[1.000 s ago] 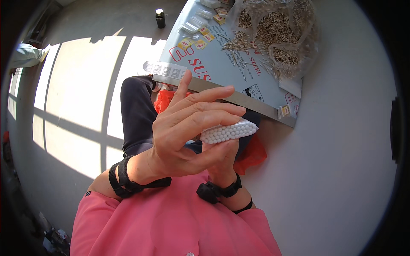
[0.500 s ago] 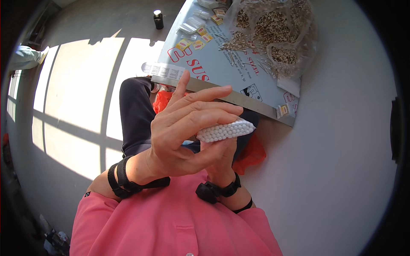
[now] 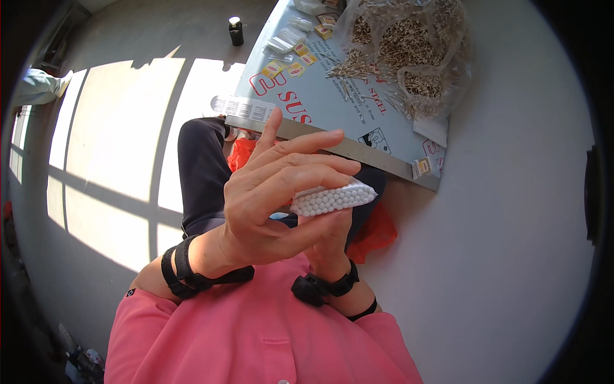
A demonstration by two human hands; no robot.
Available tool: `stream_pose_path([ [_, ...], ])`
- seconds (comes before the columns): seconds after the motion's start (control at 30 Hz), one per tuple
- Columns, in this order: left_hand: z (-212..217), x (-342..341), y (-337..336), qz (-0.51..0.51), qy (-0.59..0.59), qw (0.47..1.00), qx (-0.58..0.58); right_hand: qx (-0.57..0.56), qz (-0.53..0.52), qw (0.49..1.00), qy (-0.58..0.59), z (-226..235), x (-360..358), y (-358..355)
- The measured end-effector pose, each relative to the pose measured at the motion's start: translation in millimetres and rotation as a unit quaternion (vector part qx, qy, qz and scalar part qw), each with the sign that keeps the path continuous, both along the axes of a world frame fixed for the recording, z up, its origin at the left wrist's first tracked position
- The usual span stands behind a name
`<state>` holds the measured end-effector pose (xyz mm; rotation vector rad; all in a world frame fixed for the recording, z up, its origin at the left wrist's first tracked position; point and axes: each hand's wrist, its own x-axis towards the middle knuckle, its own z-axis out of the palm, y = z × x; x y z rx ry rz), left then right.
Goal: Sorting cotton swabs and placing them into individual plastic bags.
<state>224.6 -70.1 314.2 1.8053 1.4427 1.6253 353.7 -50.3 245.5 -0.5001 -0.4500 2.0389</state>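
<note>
Head view: a white packet of small round beads [image 3: 332, 199] was held chest-high, its long axis running left to right and tilted slightly up at the right. The left hand [image 3: 275, 198] pinched its left end, fingers spread. The right hand [image 3: 329, 243] gripped it from beneath, mostly hidden.

Left hand [image 3: 275, 198] hides most of right hand [image 3: 329, 240]; packet [image 3: 332, 198] partly covered.
</note>
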Motion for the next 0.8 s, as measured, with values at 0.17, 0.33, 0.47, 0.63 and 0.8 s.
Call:
stream_pose_path([
  [0.17,-6.2,0.2,2.5,0.023,0.003,1.000,0.020,-0.032,-0.004,0.998,-0.055,-10.8,0.1,-1.9],
  [0.33,-7.6,0.6,3.0,0.017,-0.005,0.999,0.041,-0.037,-0.005,0.998,-0.056,-9.1,1.2,-1.7],
  [0.47,-9.4,0.8,2.3,0.015,-0.009,0.999,0.046,-0.012,0.000,0.998,-0.063,-7.6,3.3,-2.4],
  [0.63,-11.5,0.0,1.8,0.013,-0.008,0.999,0.047,-0.014,-0.003,0.998,-0.061,-9.4,2.7,-2.9],
  [0.8,-4.5,-0.5,0.0,-0.004,-0.002,1.000,0.019,-0.021,0.005,0.999,-0.049,3.7,-0.2,-0.6],
])
